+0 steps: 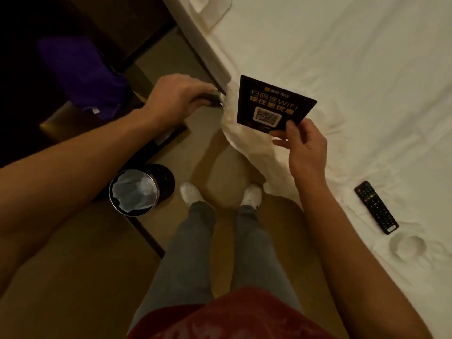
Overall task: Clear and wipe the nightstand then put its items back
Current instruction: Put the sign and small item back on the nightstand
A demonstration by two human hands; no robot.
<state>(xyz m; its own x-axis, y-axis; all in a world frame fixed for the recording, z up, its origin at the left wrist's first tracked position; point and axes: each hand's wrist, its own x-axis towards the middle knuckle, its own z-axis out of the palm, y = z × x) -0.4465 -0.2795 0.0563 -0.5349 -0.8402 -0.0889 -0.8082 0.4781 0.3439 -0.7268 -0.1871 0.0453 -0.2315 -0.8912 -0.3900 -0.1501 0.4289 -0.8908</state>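
My right hand pinches the lower corner of a black card printed with yellow WiFi lettering and a QR code, held over the edge of the white bed. My left hand is curled round a small dark, shiny object near the bed's corner; what it is I cannot tell. A black remote control lies on the bed sheet at the right. Beside it a white roll-like thing rests on the sheet. The dark nightstand sits at the left, mostly in shadow.
A round bin with a clear liner stands on the tan floor by my left foot. A purple cloth-like shape lies in the dark area on the left. My legs and white shoes stand between bin and bed.
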